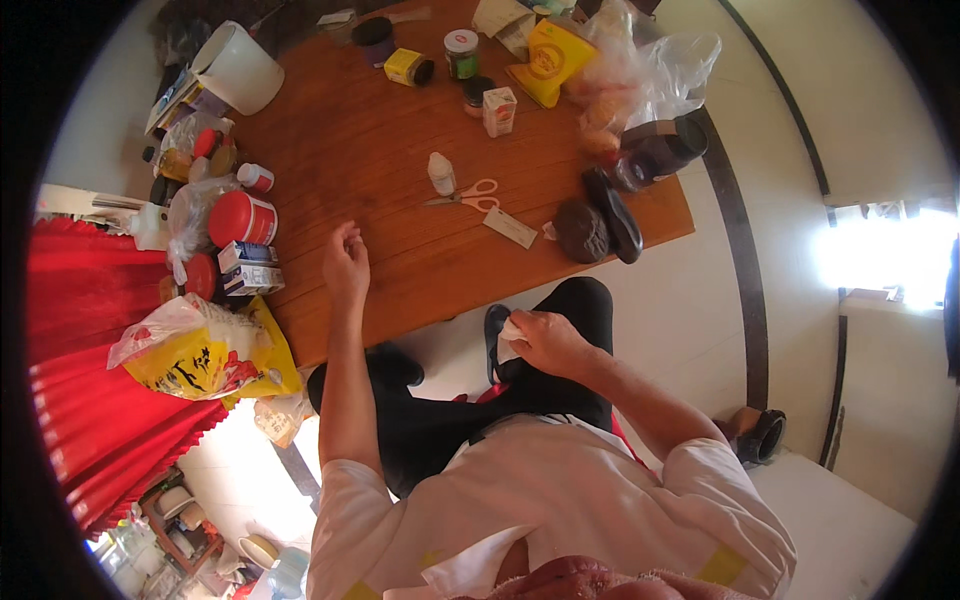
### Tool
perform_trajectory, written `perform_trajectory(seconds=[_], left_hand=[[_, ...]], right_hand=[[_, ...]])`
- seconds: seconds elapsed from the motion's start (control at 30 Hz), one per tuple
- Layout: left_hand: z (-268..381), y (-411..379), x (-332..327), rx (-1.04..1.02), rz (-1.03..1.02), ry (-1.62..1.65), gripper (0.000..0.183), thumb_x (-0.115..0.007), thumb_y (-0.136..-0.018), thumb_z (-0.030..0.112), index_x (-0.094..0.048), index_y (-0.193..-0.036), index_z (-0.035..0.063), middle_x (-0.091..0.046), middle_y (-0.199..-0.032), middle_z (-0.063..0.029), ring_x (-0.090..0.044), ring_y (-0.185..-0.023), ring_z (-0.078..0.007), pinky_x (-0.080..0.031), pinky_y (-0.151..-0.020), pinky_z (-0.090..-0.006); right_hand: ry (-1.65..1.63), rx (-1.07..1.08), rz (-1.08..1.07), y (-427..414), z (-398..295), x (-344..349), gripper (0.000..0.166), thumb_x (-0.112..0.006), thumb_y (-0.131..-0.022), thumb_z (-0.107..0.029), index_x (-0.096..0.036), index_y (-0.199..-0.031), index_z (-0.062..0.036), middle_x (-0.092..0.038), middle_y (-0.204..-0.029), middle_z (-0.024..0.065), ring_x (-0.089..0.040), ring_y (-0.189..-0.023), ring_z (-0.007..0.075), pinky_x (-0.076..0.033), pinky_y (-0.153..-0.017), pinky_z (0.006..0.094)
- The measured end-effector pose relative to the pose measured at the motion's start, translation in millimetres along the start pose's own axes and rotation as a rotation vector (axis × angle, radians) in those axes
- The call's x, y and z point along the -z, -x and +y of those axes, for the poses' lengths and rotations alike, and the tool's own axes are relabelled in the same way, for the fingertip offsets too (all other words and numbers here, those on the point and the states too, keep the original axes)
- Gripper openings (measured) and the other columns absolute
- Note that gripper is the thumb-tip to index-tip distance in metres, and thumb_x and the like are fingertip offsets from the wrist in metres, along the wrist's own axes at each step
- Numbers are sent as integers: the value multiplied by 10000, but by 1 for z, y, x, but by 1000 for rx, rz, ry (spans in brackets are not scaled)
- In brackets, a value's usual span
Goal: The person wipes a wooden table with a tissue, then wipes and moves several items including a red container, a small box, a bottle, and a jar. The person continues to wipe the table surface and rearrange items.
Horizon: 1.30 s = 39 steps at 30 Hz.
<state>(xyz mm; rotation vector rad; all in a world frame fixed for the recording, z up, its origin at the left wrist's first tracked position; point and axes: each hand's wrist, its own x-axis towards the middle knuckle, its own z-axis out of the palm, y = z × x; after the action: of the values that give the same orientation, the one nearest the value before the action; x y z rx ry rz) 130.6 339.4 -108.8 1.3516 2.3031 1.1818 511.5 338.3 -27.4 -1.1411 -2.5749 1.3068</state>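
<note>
My left hand is over the near left part of the wooden table, its fingers loosely curled and nothing visible in them. My right hand is above my right thigh, gripping a crumpled white tissue. Before me on the table stands a small white plastic bottle. Scissors with pale handles lie beside it, blades pointing left. Just nearer to me is a flat white packet that bears writing.
At the right edge are a dark rounded object, a black elongated case and a dark jar. Red-lidded tubs, boxes and a yellow bag crowd the left. Jars and a small carton stand farther back.
</note>
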Motion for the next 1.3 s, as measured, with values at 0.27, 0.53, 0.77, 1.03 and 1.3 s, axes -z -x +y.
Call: perform_trajectory(seconds=[0.27,0.53,0.77,1.03,1.3], left_hand=[[18,17,-1,9,18,-108,263,-615,-1000,55,-650,-1258,18,-726,-1166,-158,-705,-1063,-275,-567,-942,-357],[64,34,-9,-33,23,8,290,-617,-1014,71,-624,-1301,34,-720,-1217,-161,-698,-1150,-257,-565,-965,-363],[269,-30,-49,-515,-46,-43,339,-670,-985,113,-611,-1313,52,-689,-1227,-143,-668,-1158,-295,-545,-983,-413],[266,-62,-96,-530,-127,-318,451,-732,-922,145,-580,-1335,47,-670,-1219,-178,-634,-1173,-356,-523,-1008,-470],[251,-153,-68,-310,-254,-580,521,-689,-968,231,-526,-1431,57,-670,-1297,-204,-651,-1203,-373,-545,-993,-478]], right_hand=[[-75,-30,90,39,38,24,201,-690,-872,-148,-597,-991,-16,-707,-965,221,-695,-942,427,-561,-818,496],[-85,-65,165,66,67,32,172,-679,-872,-128,-606,-985,-21,-710,-978,209,-696,-947,427,-563,-816,492],[-120,-46,163,84,85,18,194,-684,-891,-162,-616,-1013,-28,-711,-1004,212,-694,-947,438,-563,-819,501],[-189,-256,242,112,134,-13,207,-710,-889,-188,-635,-1007,-37,-722,-966,230,-704,-931,441,-566,-782,509],[-336,-257,297,86,146,-8,203,-715,-878,-152,-640,-1003,-12,-711,-911,247,-710,-901,449,-562,-755,479]])
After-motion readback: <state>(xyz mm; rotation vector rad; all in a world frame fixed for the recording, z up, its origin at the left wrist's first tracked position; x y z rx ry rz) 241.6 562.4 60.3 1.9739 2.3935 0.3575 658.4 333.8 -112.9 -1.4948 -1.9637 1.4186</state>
